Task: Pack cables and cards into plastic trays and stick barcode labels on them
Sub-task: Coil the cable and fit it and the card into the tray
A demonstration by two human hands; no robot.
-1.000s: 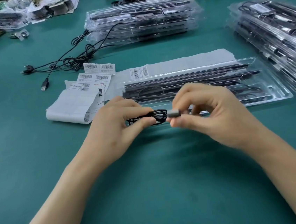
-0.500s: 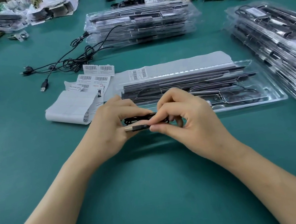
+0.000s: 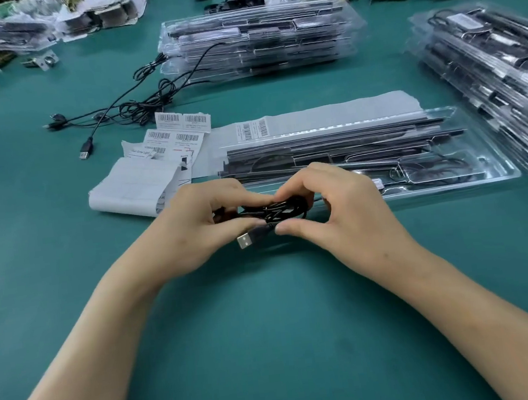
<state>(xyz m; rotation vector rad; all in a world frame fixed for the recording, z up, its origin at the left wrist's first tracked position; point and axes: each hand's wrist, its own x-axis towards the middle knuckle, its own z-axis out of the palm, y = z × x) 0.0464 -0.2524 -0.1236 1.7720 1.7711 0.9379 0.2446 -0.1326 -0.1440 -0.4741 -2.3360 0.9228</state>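
Both our hands (image 3: pixel 199 219) (image 3: pixel 338 205) clench coiled cable (image 3: pixel 277 211) — long axis parallel to tray (image 3: pixel 497 172), just behind; right hand nearer.

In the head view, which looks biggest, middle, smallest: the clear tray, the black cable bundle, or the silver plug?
Largest: clear tray
Middle: black cable bundle
Smallest: silver plug
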